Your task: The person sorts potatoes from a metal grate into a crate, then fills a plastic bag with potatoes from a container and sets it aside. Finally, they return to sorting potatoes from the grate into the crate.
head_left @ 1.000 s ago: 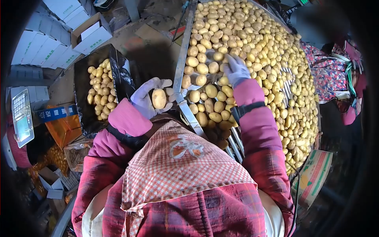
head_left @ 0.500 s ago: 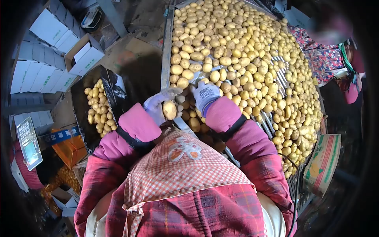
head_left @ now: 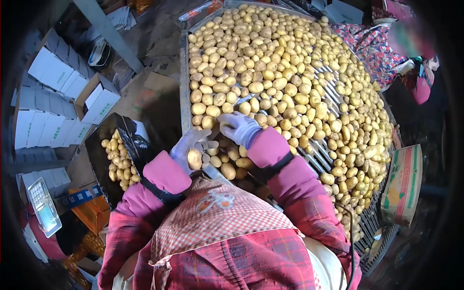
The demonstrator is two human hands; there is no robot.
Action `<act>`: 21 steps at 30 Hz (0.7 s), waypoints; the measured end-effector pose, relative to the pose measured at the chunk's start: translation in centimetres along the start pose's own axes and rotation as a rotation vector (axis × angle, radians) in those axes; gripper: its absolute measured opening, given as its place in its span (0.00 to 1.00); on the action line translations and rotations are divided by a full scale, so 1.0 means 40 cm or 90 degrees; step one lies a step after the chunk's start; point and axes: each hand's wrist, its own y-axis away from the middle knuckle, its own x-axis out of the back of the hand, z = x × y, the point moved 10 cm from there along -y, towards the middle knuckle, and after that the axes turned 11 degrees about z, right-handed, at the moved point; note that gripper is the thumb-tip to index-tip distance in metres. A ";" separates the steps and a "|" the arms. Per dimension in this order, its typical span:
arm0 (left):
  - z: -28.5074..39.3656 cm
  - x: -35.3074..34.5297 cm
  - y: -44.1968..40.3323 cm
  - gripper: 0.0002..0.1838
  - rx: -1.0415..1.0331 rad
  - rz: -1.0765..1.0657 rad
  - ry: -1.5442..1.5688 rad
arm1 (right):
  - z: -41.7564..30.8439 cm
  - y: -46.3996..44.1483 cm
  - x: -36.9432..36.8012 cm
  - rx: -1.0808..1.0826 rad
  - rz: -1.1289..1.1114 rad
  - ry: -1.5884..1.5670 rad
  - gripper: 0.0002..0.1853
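Observation:
My left hand (head_left: 182, 148), in a pale glove, is closed around a potato (head_left: 195, 159) near the lower left edge of the sorting table (head_left: 185, 92). Its fingers point toward the right hand. My right hand (head_left: 243, 129), gloved too, has curled fingers just right of the left hand; what looks like part of a potato shows under the fingertips, mostly hidden. Several loose potatoes (head_left: 228, 170) lie below and between the hands. A broad spread of potatoes (head_left: 270, 63) covers the slatted table beyond them.
Left of the table stands a black-lined box (head_left: 131, 140) holding potatoes. White cartons (head_left: 50, 116) are stacked farther left, above a scale (head_left: 44, 205). A printed carton (head_left: 402, 186) stands at the right. Another person's patterned clothing (head_left: 369, 50) shows at the far right.
The view has shifted. My right hand has drawn back from the potatoes toward my left hand, its fingers now curled. My left hand still holds its potato.

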 end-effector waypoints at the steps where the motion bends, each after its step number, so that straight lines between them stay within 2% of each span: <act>1: -0.024 0.005 -0.013 0.27 0.094 0.019 0.052 | 0.021 -0.006 0.029 -0.045 0.095 -0.113 0.18; 2: -0.057 0.005 -0.014 0.29 0.193 0.040 0.105 | -0.024 -0.014 0.078 -0.039 0.122 -0.127 0.21; 3: -0.058 -0.018 -0.029 0.30 0.179 -0.014 0.191 | -0.066 -0.009 0.081 -0.035 0.077 -0.220 0.22; 4: -0.070 -0.009 -0.034 0.30 0.184 -0.011 0.191 | -0.102 -0.004 0.080 -0.028 0.033 -0.313 0.24; 5: -0.054 -0.002 -0.039 0.30 0.128 -0.041 0.149 | -0.115 -0.006 0.082 0.011 -0.034 -0.278 0.28; 6: -0.014 -0.024 -0.026 0.29 0.072 -0.069 0.105 | -0.112 -0.039 0.120 0.051 0.011 -0.215 0.24; 7: -0.008 -0.031 -0.004 0.27 0.104 -0.030 0.093 | -0.084 -0.073 0.209 0.046 0.114 -0.048 0.18; 8: -0.013 -0.021 -0.011 0.27 0.102 -0.025 0.094 | 0.032 -0.129 0.244 0.022 0.218 -0.063 0.15; 9: -0.038 -0.003 -0.020 0.28 0.146 0.001 0.152 | 0.157 -0.157 0.293 -0.163 0.202 0.095 0.16; 10: -0.059 0.012 -0.025 0.28 0.191 0.027 0.210 | 0.223 -0.161 0.351 -0.153 0.234 0.319 0.26; 11: -0.055 0.008 -0.023 0.28 0.158 0.013 0.190 | 0.318 -0.152 0.350 -0.250 0.204 0.345 0.28; 12: -0.052 0.012 -0.021 0.28 0.156 0.018 0.190 | 0.317 -0.147 0.335 -0.248 0.202 0.342 0.28; 14: -0.038 -0.008 -0.013 0.24 0.159 -0.026 0.215 | 0.299 -0.118 0.290 -0.171 0.151 0.401 0.29; 15: -0.039 0.000 -0.013 0.24 0.165 0.023 0.209 | 0.270 -0.099 0.272 -0.076 0.173 0.398 0.31; 16: -0.048 0.009 -0.023 0.29 0.175 0.035 0.196 | 0.254 -0.072 0.245 0.002 0.130 0.432 0.29; 18: -0.033 -0.008 -0.015 0.29 0.176 0.040 0.175 | 0.181 -0.005 0.230 0.081 0.185 0.341 0.26; 21: -0.027 -0.009 -0.010 0.30 0.179 0.071 0.165 | 0.117 0.084 0.222 0.091 0.199 0.282 0.23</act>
